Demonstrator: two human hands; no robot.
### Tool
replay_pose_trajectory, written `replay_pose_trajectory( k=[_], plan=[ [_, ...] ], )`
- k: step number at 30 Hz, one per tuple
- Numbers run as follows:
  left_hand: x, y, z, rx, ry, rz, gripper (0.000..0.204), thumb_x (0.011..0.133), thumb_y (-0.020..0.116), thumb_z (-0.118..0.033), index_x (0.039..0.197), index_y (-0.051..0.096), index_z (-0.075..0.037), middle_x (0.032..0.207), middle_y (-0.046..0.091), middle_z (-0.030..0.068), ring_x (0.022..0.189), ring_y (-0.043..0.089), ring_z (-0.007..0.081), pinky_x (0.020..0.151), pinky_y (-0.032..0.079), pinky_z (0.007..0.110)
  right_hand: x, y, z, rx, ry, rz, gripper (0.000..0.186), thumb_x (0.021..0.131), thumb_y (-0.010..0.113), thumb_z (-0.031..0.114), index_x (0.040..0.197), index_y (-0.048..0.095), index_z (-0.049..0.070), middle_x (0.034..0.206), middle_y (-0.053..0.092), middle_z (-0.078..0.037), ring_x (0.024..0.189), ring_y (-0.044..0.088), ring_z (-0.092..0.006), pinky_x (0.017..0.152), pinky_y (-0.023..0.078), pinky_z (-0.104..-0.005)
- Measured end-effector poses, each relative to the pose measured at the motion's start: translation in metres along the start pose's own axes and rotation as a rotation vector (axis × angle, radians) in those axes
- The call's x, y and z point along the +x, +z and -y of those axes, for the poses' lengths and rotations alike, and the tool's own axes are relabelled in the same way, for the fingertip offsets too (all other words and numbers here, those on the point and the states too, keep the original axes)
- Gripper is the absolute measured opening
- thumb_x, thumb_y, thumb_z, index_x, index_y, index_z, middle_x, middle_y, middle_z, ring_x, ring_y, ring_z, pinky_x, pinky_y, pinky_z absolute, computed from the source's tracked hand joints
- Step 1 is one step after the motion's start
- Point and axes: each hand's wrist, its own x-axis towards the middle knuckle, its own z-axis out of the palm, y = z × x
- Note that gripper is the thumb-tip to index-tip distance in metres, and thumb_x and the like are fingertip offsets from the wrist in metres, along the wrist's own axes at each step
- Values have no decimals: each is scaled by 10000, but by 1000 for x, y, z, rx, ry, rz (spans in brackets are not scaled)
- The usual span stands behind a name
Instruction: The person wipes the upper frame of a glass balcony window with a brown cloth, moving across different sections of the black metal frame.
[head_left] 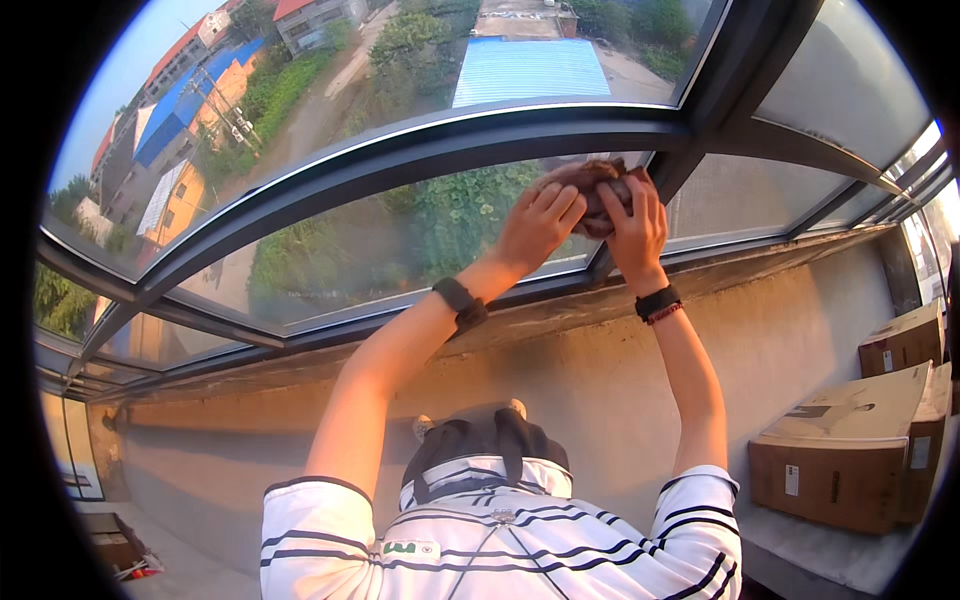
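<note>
A bunched brown cloth (598,205) is between my two hands, up against the lower window pane (370,245) near its right-hand end. My left hand (540,225) grips the cloth from the left with curled fingers. From the right, my right hand (635,225) holds it too, its fingers bent over the folds. The dark window frame (480,150) runs just above both hands, and an upright bar stands close to my right hand. Part of the cloth is hidden behind my fingers.
Cardboard boxes (835,480) stand on the floor at the right. A low ledge (500,340) runs beneath the windows. At the far lower left is an open box (115,540) with things in it. Outside the glass lie roofs, trees and a road.
</note>
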Motion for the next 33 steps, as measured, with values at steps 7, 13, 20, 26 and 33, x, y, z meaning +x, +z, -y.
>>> replay_pose_trajectory(
  k=[7,13,20,26,33],
  plan=[
    [18,52,10,229,238,-150,214,764,616,-192,965,547,-168,1067,515,-46,941,493,117,747,392,268,-1,37,-54,-16,-115,-192,408,661,646,46,1006,724,249,1194,555,-54,1114,543,-268,841,522,-343],
    [-23,91,-5,112,248,-24,163,797,606,-193,956,574,-199,1065,534,-66,927,488,100,745,386,255,-64,89,-59,154,17,-228,436,643,653,34,1004,701,275,1221,506,-67,1091,532,-320,803,529,-366],
    [-169,206,-60,-138,180,281,168,778,581,-176,944,566,-156,967,523,-33,846,511,121,691,441,253,-231,164,-70,155,-80,265,379,706,629,110,1039,647,290,1150,498,-72,1064,495,-305,797,519,-381],
    [-227,261,-98,-225,-45,591,248,757,587,-155,998,543,-121,942,530,12,877,548,163,720,468,288,-337,223,-43,148,89,464,368,759,598,108,1103,628,238,1188,508,-64,1082,504,-292,846,497,-392],
    [-202,245,-88,-349,-193,541,264,693,620,-91,952,568,-99,947,571,40,902,573,227,773,469,328,-304,202,-37,318,266,514,449,679,650,35,1097,622,198,1126,545,-91,1039,531,-299,807,498,-405]
  ],
)
